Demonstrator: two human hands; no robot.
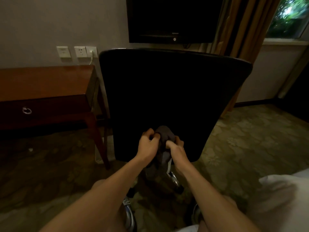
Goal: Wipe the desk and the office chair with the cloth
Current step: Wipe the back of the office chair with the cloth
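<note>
One counter point(46, 81) stands left, three wall plates point(76, 51) above it. Before the back of one chair point(167, 97), the left grip point(147, 145) and right grip point(176, 149) both pinch one bunched grey cloth point(164, 133). Lettering on one TV point(173, 19) is unreadable.
</note>
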